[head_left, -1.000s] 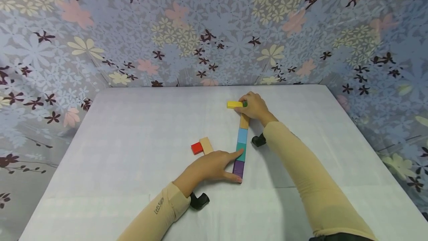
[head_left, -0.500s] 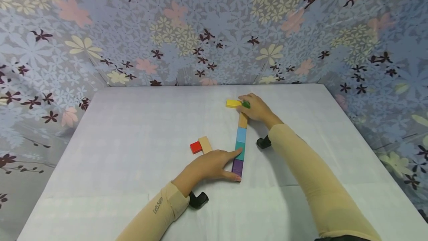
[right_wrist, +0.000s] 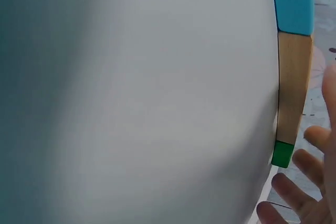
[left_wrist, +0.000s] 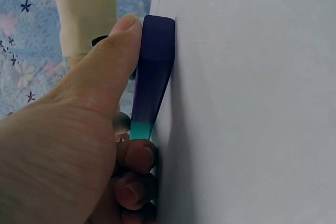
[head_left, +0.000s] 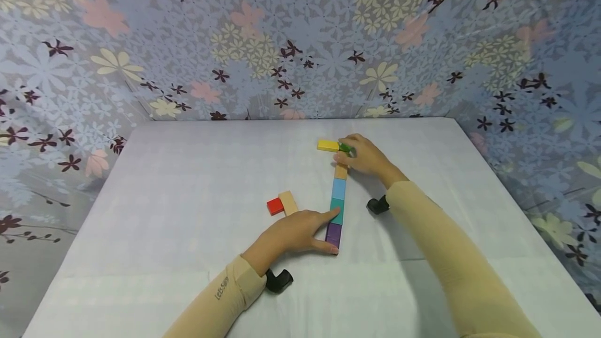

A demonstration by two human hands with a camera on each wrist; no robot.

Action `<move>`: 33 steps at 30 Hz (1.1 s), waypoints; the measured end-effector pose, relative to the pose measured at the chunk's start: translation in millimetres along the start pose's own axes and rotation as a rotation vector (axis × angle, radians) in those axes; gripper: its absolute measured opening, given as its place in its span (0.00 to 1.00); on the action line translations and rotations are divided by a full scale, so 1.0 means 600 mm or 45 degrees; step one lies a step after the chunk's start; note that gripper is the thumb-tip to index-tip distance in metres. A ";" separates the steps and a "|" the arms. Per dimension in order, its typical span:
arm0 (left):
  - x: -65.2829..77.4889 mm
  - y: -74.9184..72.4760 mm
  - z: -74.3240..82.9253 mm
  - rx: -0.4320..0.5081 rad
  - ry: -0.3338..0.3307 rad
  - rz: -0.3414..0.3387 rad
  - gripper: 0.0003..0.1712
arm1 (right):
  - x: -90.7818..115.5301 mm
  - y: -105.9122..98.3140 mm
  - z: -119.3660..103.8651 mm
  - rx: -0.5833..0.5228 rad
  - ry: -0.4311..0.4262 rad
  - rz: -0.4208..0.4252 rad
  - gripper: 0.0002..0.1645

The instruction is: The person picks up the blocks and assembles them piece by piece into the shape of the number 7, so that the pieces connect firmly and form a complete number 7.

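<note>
Several blocks form a row on the table: a purple block (head_left: pixel 333 234), a teal block (head_left: pixel 336 216), a light blue block (head_left: pixel 338 189), a wood-coloured block (head_left: pixel 340 172) and a green block (head_left: pixel 345 147) at the far end. A yellow block (head_left: pixel 327 145) lies crosswise to the left of the green one. My left hand (head_left: pixel 300 231) rests against the row's left side, index finger on the teal block and thumb along the purple one. My right hand (head_left: pixel 368 158) hovers by the far end; in the right wrist view its spread fingers (right_wrist: pixel 310 169) are apart from the green block.
A red block (head_left: pixel 275 206) and a pale wooden block (head_left: pixel 288 202) lie left of the row, the wooden one partly behind my left hand. The white-covered table (head_left: pixel 197 181) ends at a flowered cloth (head_left: pixel 281 40). Black wrist cameras (head_left: pixel 279 281) hang under both wrists.
My right hand has drawn slightly back and to the right from the green block, which now shows more. My left hand and the row have stayed put.
</note>
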State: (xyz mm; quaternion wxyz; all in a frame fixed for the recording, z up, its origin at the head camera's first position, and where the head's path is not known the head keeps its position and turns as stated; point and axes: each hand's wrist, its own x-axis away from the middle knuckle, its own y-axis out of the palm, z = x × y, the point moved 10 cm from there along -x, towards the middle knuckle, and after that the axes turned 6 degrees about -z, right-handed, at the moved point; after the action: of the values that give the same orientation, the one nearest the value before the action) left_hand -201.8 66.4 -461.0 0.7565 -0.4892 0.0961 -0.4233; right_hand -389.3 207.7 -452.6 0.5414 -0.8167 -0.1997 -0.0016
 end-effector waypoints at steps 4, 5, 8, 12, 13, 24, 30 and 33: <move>0.002 -0.003 -0.001 -0.006 -0.005 0.002 0.54 | 0.009 0.005 0.003 0.073 -0.011 -0.039 0.52; 0.002 -0.003 -0.001 -0.004 -0.003 0.002 0.54 | 0.012 0.005 0.003 0.085 -0.014 -0.046 0.53; 0.003 -0.001 0.000 -0.006 0.005 -0.004 0.54 | 0.017 0.009 0.006 0.112 -0.011 -0.077 0.57; 0.007 0.000 0.000 0.016 0.022 -0.008 0.53 | 0.021 0.014 0.012 0.135 0.006 -0.120 0.62; 0.009 -0.001 -0.001 0.020 0.027 -0.001 0.52 | 0.022 0.015 0.013 0.137 0.008 -0.124 0.63; 0.064 -0.065 -0.036 0.005 0.112 0.288 0.39 | 0.022 0.017 0.011 0.123 0.015 -0.119 0.65; 0.100 -0.103 -0.081 -0.084 0.031 0.494 0.40 | 0.027 0.018 0.008 0.118 -0.005 -0.137 0.68; 0.104 -0.108 -0.105 -0.093 -0.084 0.499 0.41 | 0.029 0.021 0.009 0.123 -0.005 -0.152 0.69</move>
State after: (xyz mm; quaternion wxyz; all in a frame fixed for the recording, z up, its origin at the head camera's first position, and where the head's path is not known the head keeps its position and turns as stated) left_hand -233.7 -31.9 -422.5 0.8088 -0.5021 0.1798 -0.2479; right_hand -370.2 214.0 -462.0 0.5787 -0.7763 -0.2489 -0.0225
